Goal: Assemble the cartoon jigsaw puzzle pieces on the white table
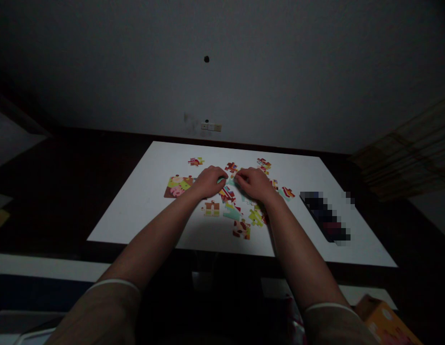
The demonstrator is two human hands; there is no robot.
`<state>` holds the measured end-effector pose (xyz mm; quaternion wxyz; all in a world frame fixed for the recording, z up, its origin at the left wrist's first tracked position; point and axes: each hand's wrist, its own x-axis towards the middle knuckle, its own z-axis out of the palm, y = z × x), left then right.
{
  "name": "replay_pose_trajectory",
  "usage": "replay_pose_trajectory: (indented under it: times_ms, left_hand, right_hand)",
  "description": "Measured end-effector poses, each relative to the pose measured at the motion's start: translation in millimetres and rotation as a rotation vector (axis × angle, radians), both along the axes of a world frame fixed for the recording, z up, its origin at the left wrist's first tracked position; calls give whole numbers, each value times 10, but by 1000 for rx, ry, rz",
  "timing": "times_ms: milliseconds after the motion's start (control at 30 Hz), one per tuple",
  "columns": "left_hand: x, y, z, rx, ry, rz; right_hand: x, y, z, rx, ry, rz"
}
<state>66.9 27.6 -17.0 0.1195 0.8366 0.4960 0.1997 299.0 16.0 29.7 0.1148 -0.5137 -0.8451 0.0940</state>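
Over the middle of a white table (129, 211), my left hand (209, 182) is closed, with a pale green puzzle piece (221, 179) at its fingertips. My right hand (256, 183) faces it with thumb and fingers pinched on another pale green puzzle piece (232, 180). Joined pieces with a pink and green picture (177, 186) lie left of my left wrist, partly hidden by it. Below and between my hands lie several loose pieces, among them a tan one (211, 208) and a brown-spotted one (241, 229). My right hand covers some pieces.
A dark, blurred-out flat object (325, 218) lies on the table's right side. More loose pieces sit farther back, such as a red and green one (196, 161). An orange box (384, 321) stands at the lower right. A wall with a socket (211, 127) rises behind the table.
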Motion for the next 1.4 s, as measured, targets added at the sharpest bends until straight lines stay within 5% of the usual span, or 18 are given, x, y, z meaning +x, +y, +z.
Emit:
replay_pose_trajectory:
  times_ms: [500,700,833,967,1400]
  left_hand:
    - [-7,0,9,-4,2,-10]
    - [-8,9,-14,-2,-4,0]
    - [-7,20,-30,-1,-4,-7]
    - [-10,28,-49,4,-12,-15]
    - [-18,27,-47,4,-20,-19]
  right_hand:
    - [-8,15,-26,-12,-13,-20]
    - [129,129,-112,126,-31,-435]
    - [306,224,-243,58,-26,-617]
    - [361,266,-333,-66,-60,-585]
    - [352,308,-307,10,-46,-559]
